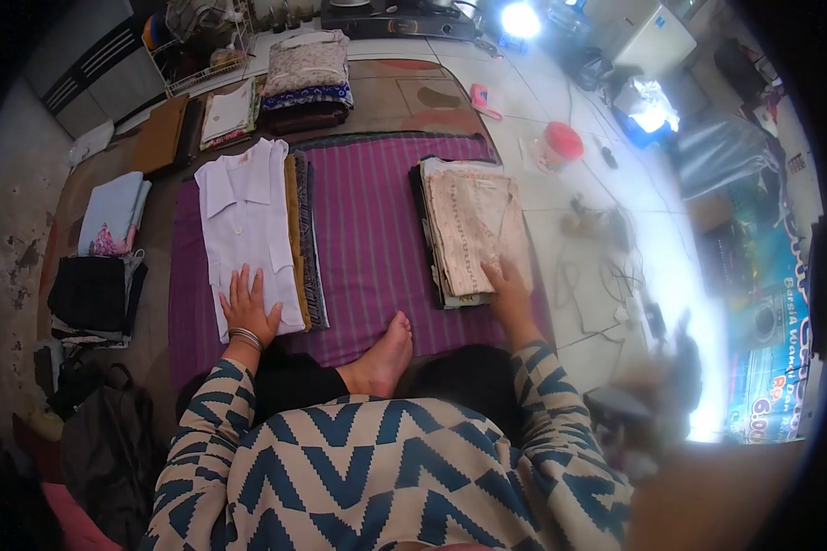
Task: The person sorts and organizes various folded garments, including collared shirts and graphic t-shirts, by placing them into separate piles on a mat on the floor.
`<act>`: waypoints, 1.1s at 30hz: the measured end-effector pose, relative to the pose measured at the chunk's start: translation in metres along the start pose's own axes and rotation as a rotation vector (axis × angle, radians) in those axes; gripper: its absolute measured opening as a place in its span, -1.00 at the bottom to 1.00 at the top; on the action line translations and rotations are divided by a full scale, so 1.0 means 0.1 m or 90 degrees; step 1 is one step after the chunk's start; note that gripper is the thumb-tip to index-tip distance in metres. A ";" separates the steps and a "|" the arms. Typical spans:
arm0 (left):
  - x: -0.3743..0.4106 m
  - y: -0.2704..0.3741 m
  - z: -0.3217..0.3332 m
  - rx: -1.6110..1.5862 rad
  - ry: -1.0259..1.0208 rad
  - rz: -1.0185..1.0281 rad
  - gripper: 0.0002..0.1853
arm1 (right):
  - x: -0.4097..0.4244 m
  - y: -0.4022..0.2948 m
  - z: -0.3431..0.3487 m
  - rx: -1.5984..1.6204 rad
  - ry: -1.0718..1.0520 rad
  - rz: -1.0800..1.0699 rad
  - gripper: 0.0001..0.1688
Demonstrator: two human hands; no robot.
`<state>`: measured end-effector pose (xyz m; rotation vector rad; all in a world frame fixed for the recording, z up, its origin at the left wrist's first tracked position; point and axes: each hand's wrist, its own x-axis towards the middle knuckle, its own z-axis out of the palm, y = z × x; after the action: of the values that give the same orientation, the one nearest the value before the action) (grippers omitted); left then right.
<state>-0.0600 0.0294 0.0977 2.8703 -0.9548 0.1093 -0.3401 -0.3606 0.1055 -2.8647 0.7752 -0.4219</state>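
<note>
My left hand (251,306) rests flat, fingers spread, on the lower part of a folded white collared shirt (241,213). That shirt tops a stack whose mustard and dark patterned layers (303,241) show along its right side. On the right, my right hand (510,293) touches the lower right edge of a folded cream patterned garment (479,220), the top piece of another stack. Whether its fingers grip the fabric, I cannot tell. Both stacks lie on a purple striped cloth (365,227) in front of my crossed legs and bare foot (382,355).
Folded clothes form piles at the left (114,213), with black ones (88,296) nearer me. Farther back are a brown folded cloth (158,134) and a tall floral stack (307,72). A gas stove (400,24) stands behind. Cables (593,275) and a red-lidded container (562,143) are on the right-hand tiles.
</note>
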 end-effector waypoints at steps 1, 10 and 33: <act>0.00 0.00 0.00 -0.006 0.000 0.002 -0.22 | -0.03 0.00 0.00 -0.007 -0.014 -0.007 -0.39; -0.01 -0.03 0.03 -0.014 0.015 0.006 -0.22 | -0.06 -0.27 -0.15 -0.107 -0.103 0.016 -0.43; 0.03 0.04 -0.24 -0.090 -0.126 -0.027 -0.21 | 1.19 -0.81 0.01 -0.121 -0.216 0.210 -0.26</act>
<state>-0.0603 0.0276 0.1219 2.8056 -0.8924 -0.2407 -0.2033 -0.3522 0.1484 -2.7798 1.2398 0.1823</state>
